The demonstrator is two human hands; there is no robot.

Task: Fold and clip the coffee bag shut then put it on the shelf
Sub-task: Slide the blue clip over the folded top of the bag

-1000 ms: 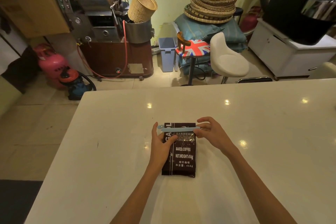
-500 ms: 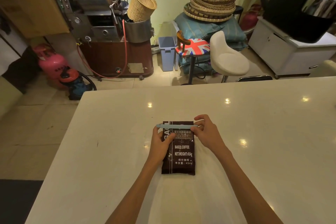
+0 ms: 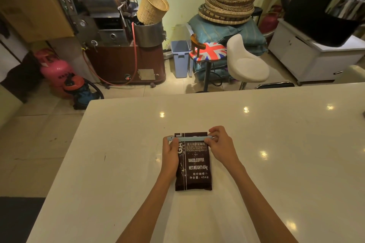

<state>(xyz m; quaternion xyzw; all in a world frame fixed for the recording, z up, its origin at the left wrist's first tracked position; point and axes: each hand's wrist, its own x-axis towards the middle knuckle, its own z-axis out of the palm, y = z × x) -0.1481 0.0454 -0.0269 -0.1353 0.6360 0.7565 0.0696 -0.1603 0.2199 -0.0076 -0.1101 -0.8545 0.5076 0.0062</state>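
A dark brown coffee bag (image 3: 194,169) with white print lies flat on the white table (image 3: 118,163), its top end pointing away from me. A long light-blue clip (image 3: 189,138) runs across the bag's folded top. My left hand (image 3: 170,156) rests on the bag's left edge, its fingers on the clip's left end. My right hand (image 3: 222,147) pinches the clip's right end between thumb and fingers. No shelf is in view.
Beyond the table's far edge stand a white stool (image 3: 245,65), a flag-patterned stool (image 3: 209,53), a blue bin (image 3: 180,58), a coffee roaster (image 3: 110,25), a pink gas cylinder (image 3: 57,71) and stacked woven baskets (image 3: 229,6). A white cabinet (image 3: 308,55) stands at the right.
My right hand has slid inward along the clip and closed on its right end. My left hand has shifted slightly up to the clip's left end. The bag has stayed put.
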